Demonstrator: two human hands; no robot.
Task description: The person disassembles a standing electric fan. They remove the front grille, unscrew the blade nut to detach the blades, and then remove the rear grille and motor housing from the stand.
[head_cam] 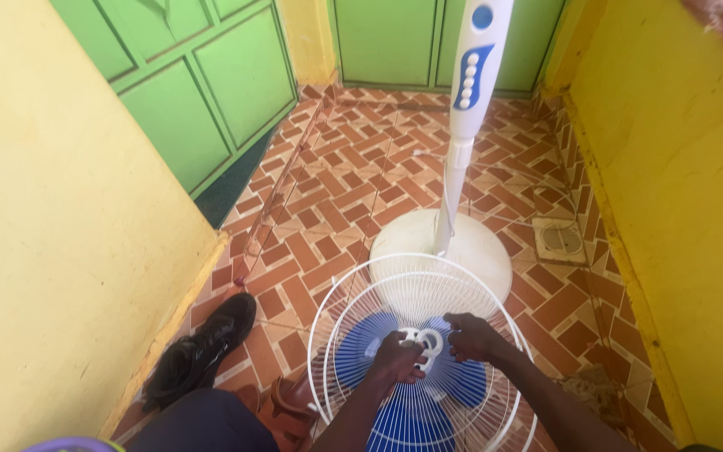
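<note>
My left hand (397, 358) is closed around the white hub (425, 345) at the centre of the fan guard (340, 322), and my right hand (472, 336) pinches the wire ribs just beside that hub. The guard lies tilted over the blue blades (361, 347), low in front of me above the tiled floor (336, 192). To do this well I judge I should keep the guard steady with the right and work the hub squarely, not forcing the thin wires. The fan's white stand (453, 180) rises from its round base (479, 251) just behind; its upper column carries a blue oblong control panel (470, 77) with a row of white buttons and a blue round mark above.
</note>
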